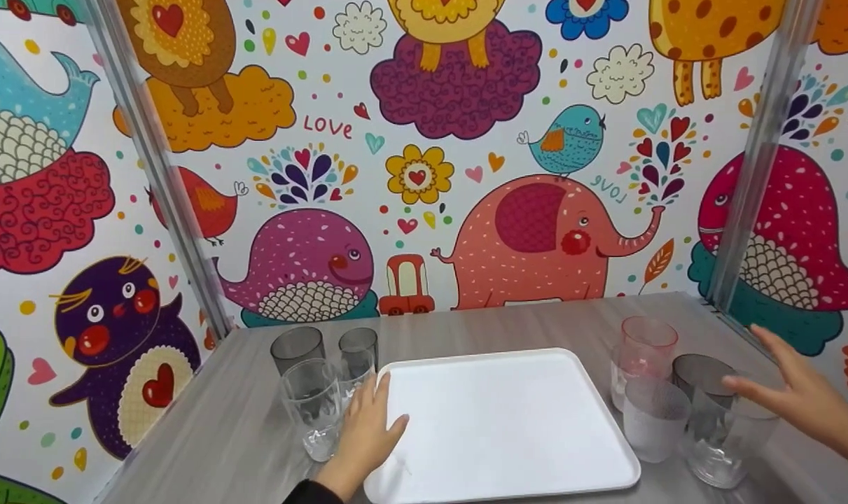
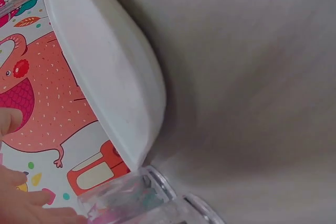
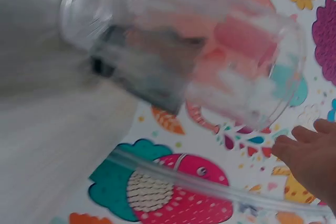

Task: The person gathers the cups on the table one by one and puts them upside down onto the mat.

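Note:
A white tray (image 1: 508,420) lies on the table. Over its left edge is my left hand (image 1: 367,427), fingers extended and thumb apart; contact with the tray cannot be told. Just left of that hand stand a tall clear glass (image 1: 311,402), a dark grey glass (image 1: 296,344) and smaller glasses behind. On the right, my right hand (image 1: 805,395) is held with spread fingers beside a tall clear glass (image 1: 721,458), holding nothing. In the right wrist view a gap shows between this hand (image 3: 310,161) and the clear glass (image 3: 236,61).
Right of the tray cluster a pink glass (image 1: 648,339), a frosted glass (image 1: 655,423) and a dark grey glass (image 1: 700,371). Patterned wall panels with metal posts (image 1: 753,175) enclose the grey table (image 1: 234,420) behind and at the sides.

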Tool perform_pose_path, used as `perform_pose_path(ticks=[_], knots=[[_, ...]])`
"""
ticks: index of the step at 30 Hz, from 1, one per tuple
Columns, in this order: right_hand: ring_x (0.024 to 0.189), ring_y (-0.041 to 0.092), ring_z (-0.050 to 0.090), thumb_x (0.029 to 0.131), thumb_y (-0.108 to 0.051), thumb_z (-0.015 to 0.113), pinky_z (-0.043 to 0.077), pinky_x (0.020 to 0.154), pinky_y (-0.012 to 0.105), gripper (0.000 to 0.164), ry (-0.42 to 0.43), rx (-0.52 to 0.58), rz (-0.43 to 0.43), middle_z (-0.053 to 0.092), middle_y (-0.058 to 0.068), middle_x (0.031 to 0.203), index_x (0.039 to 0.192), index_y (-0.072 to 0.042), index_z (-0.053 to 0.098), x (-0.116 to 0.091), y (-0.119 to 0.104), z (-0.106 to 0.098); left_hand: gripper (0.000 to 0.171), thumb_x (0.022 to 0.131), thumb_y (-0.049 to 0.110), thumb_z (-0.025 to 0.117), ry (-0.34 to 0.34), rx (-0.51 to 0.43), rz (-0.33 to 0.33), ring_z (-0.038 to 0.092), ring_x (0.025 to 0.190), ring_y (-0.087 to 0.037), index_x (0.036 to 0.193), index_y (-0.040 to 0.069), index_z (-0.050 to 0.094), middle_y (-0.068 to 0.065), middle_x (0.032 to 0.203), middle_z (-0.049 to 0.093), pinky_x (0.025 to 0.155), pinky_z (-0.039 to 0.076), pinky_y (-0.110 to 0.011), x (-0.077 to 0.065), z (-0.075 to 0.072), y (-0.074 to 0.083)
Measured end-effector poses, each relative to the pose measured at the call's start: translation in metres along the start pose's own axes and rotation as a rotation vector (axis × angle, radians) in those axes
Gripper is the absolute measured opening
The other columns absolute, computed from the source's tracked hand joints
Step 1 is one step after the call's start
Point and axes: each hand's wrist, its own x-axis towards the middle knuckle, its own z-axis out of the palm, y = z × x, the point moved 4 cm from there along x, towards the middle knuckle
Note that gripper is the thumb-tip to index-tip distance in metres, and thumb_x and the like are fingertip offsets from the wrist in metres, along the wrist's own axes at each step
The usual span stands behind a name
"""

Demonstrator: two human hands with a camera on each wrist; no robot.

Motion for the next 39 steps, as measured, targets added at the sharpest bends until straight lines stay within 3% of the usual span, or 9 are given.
perform_pose_path(ticks=[6, 10, 16, 30, 34, 39], knots=[[0.116, 0.064, 0.010, 0.090, -0.047, 0.050, 0.028, 0.083, 0.072, 0.095, -0.244, 0.071, 0.126, -0.003, 0.044, 0.136, 0.138, 0.012, -0.007, -0.003, 0.032, 0.013, 0.065, 0.079, 0.022, 0.067, 0.003, 0.004, 0.016, 0.036, 0.120, -0.050, 0.132, -0.005, 0.040, -0.031, 0.132, 0.038, 0.095, 0.030, -0.062, -0.010, 0.000, -0.005], [0.116, 0.063, 0.015, 0.088, -0.048, 0.051, 0.034, 0.084, 0.068, 0.098, -0.304, 0.080, 0.157, -0.001, 0.044, 0.135, 0.137, 0.014, -0.007, -0.005, 0.043, 0.020, 0.064, 0.078, 0.022, 0.068, -0.030, 0.016, 0.007, 0.038, 0.117, -0.050, 0.130, -0.005, 0.042, -0.030, 0.130, 0.039, 0.091, 0.031, -0.065, -0.014, 0.002, -0.008], [0.117, 0.061, 0.024, 0.088, -0.046, 0.054, 0.043, 0.082, 0.062, 0.100, -0.316, 0.098, 0.155, 0.006, 0.045, 0.134, 0.135, 0.013, -0.012, -0.006, 0.047, 0.025, 0.063, 0.077, 0.019, 0.069, -0.033, -0.012, -0.024, 0.039, 0.116, -0.051, 0.128, -0.007, 0.043, -0.030, 0.129, 0.039, 0.093, 0.030, -0.063, -0.021, 0.004, -0.013], [0.116, 0.059, 0.029, 0.089, -0.045, 0.053, 0.044, 0.084, 0.059, 0.098, -0.286, 0.114, 0.163, 0.014, 0.045, 0.133, 0.133, 0.018, -0.007, -0.006, 0.054, 0.026, 0.066, 0.077, 0.022, 0.069, -0.053, -0.004, -0.038, 0.038, 0.115, -0.052, 0.130, -0.004, 0.042, -0.029, 0.130, 0.039, 0.090, 0.033, -0.063, -0.027, 0.009, -0.014], [0.111, 0.056, 0.036, 0.089, -0.045, 0.052, 0.046, 0.081, 0.057, 0.096, -0.263, 0.111, 0.149, 0.018, 0.045, 0.131, 0.134, 0.018, -0.006, -0.010, 0.046, 0.020, 0.066, 0.076, 0.022, 0.069, -0.054, -0.022, -0.039, 0.037, 0.116, -0.054, 0.130, -0.004, 0.042, -0.031, 0.129, 0.039, 0.091, 0.032, -0.063, -0.028, 0.010, -0.017], [0.104, 0.048, 0.044, 0.093, -0.039, 0.047, 0.048, 0.077, 0.058, 0.085, -0.235, 0.121, 0.061, 0.025, 0.043, 0.128, 0.134, 0.016, -0.004, -0.014, 0.018, 0.001, 0.066, 0.076, 0.022, 0.069, -0.068, -0.044, -0.037, 0.036, 0.117, -0.054, 0.130, -0.005, 0.041, -0.032, 0.130, 0.038, 0.092, 0.032, -0.063, -0.030, 0.009, -0.018]])
